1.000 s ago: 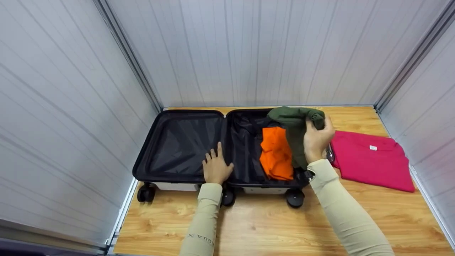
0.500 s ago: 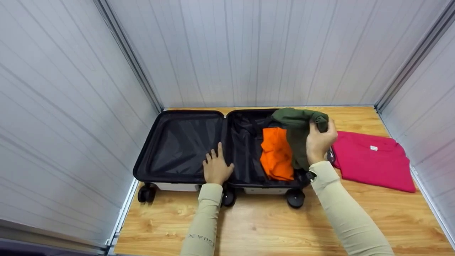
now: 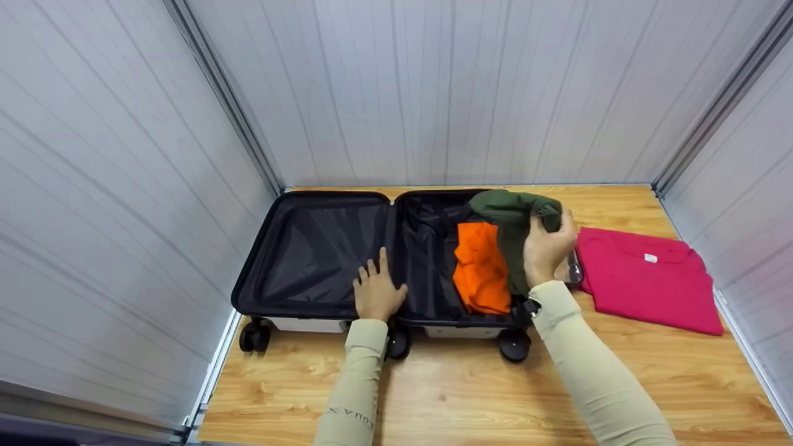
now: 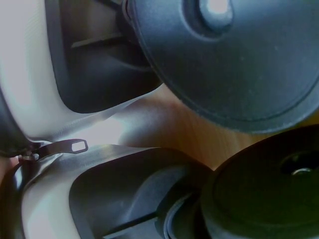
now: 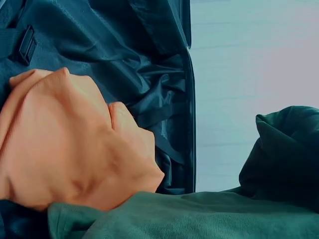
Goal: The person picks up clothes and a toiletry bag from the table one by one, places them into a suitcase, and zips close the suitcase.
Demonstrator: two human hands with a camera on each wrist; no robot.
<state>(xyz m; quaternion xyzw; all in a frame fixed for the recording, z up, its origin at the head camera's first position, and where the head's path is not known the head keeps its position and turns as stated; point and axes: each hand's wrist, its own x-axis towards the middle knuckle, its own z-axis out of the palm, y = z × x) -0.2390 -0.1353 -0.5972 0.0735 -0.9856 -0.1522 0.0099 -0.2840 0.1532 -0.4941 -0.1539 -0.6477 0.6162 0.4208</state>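
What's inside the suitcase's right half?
Black lining, a strap buckle and a crumpled orange cloth. Green cloth, gripped by the right hand, blocks part of the view. Whatever lies beneath either cloth is hidden.

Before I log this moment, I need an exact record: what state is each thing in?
Suitcase: open, laid flat on the floor
Orange garment: crumpled, inside the suitcase's right half
Right hand: gripping the green garment
Green garment: bunched, one end held up
Pink shirt: folded flat
Left hand: fingers extended, over the suitcase's near edge
Strap buckle: cannot tell whether fastened
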